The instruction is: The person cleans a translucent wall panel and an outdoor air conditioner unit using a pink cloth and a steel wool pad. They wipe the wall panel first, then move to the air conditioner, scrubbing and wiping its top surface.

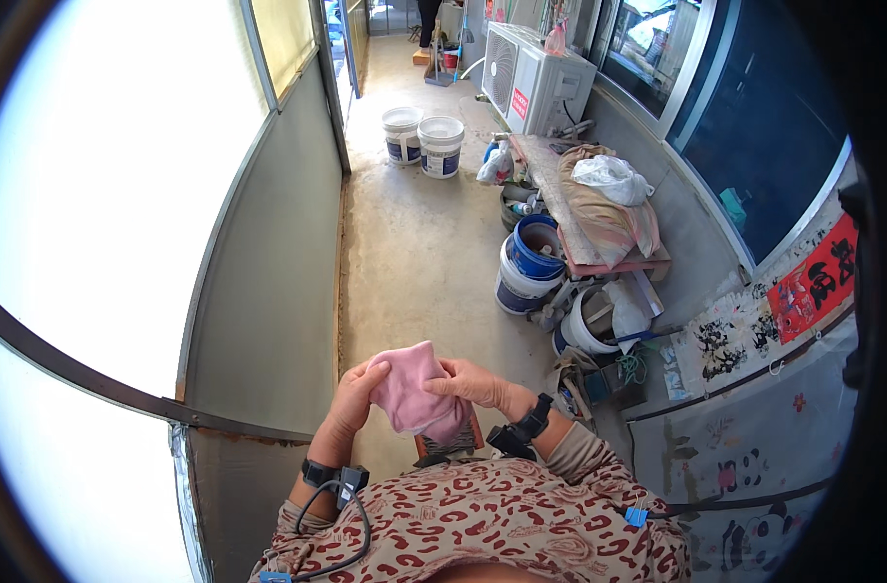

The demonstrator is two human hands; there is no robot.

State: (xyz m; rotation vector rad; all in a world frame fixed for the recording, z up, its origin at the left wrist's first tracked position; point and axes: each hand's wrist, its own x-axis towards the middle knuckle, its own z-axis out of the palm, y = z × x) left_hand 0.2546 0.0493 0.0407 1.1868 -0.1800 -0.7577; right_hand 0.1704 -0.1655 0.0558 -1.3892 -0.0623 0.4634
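Observation:
A pink piece of cloth is held up in front of my chest, bunched and partly folded. My left hand pinches its left edge, with the thumb on the near face. On the other side my right hand grips the cloth with the thumb pressed on top. The fingers behind the cloth are hidden on both hands. Below the cloth, partly covered by it, is a dark ridged object with orange-red edges; I cannot tell what it is.
Two white plastic buckets stand on the concrete floor ahead. To the right, a low table bears a striped cloth bundle, with a blue bucket beside it. Farther back are an air-conditioner unit and a person's legs.

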